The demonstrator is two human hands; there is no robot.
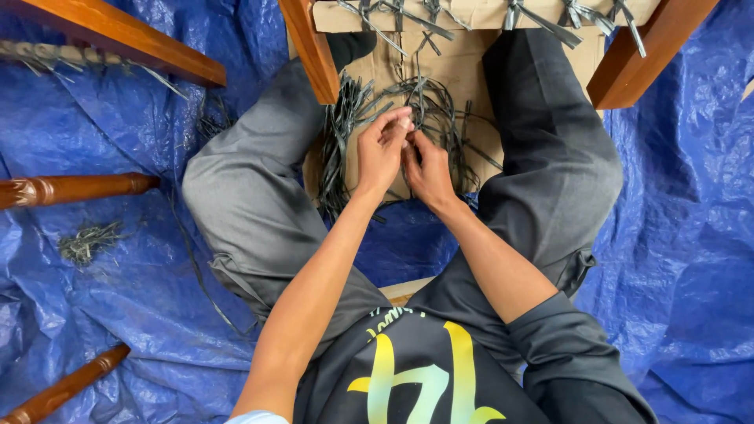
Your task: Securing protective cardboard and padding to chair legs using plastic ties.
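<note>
A dark printed shirt (424, 377) is seen nearest, cut off below. Two hands are counted: the left hand (382, 149) and right hand (428, 169) are pinched together on dark flat strips (440, 118) between the knees, over cardboard (393, 71). The exact strand gripped cannot be made out. Two turned wooden legs (75, 188) and a strip clump (88, 242) lie on blue tarpaulin (675, 259).

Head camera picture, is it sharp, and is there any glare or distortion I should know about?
Head view: even, soft light with faint shadows; mild sheen on the blue tarp; the left hand and right hand among the dark strips look reasonably sharp; the wooden frame rails splay outward, suggesting wide-angle distortion.
</note>
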